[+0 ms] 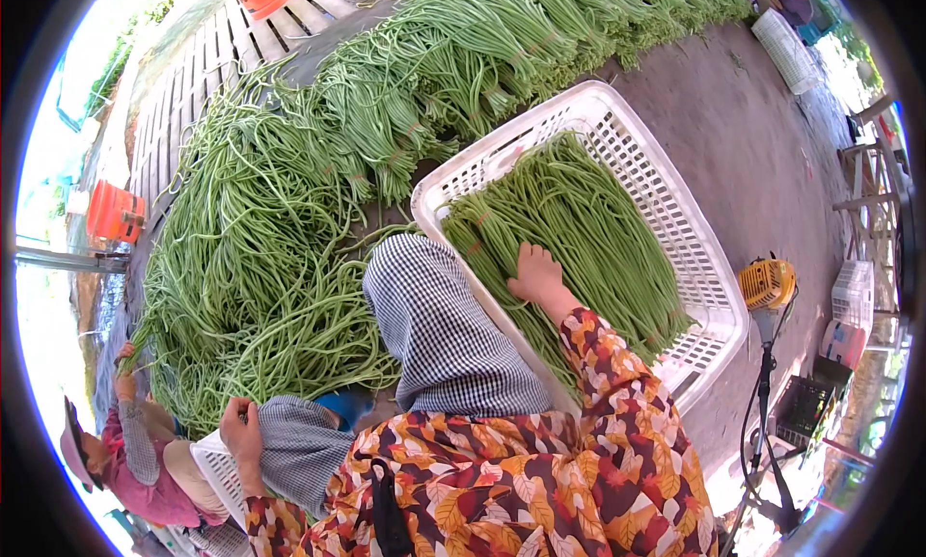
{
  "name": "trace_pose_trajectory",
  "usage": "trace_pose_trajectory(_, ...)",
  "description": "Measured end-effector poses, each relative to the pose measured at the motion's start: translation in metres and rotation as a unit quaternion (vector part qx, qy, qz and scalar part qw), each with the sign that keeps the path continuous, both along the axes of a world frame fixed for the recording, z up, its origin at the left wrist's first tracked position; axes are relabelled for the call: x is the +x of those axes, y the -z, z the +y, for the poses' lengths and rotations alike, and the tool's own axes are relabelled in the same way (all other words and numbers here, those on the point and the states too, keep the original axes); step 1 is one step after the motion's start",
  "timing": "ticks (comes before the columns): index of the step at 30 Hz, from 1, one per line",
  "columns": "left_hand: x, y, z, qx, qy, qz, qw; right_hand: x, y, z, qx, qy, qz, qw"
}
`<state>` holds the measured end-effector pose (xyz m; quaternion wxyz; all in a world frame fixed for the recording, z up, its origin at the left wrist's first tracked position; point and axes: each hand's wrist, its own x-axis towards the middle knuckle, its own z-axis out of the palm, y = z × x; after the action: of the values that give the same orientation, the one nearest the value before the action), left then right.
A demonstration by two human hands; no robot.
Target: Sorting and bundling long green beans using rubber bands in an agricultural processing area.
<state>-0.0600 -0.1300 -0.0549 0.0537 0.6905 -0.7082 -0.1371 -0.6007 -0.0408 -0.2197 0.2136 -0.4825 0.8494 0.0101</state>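
A large white plastic crate [673, 195] stands before me, lined with long green yard-long beans [608, 246] laid side by side, some bundles tied with reddish bands. My right hand [537, 273] rests on the beans near the crate's left side, fingers bent over them; whether it grips any is hidden. My left hand [241, 430] is raised beside my left knee, fingers curled, above the rim of another white crate [217, 470]; whether it holds anything cannot be told. A big heap of loose long beans [239, 231] lies on the ground to the left.
Tied bean bundles [499, 36] stretch along the floor beyond the crate. A co-worker [137, 463] at the lower left holds beans. Orange buckets [116, 211] stand near a slatted wooden platform [173, 101]. A yellow-headed power tool [767, 283] lies right of the crate.
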Motion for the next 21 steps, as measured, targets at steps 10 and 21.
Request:
trace_pose_trajectory(10, 0.006, 0.003, 0.003, -0.019, 0.010, 0.013, 1.000, -0.022, -0.005, -0.002, 0.171, -0.015, -0.133, 0.976)
trace_pose_trajectory(21, 0.012, 0.006, 0.003, -0.018, 0.024, 0.038, 0.999, -0.019, 0.001, 0.113, -0.116, -0.031, -0.067, 0.991)
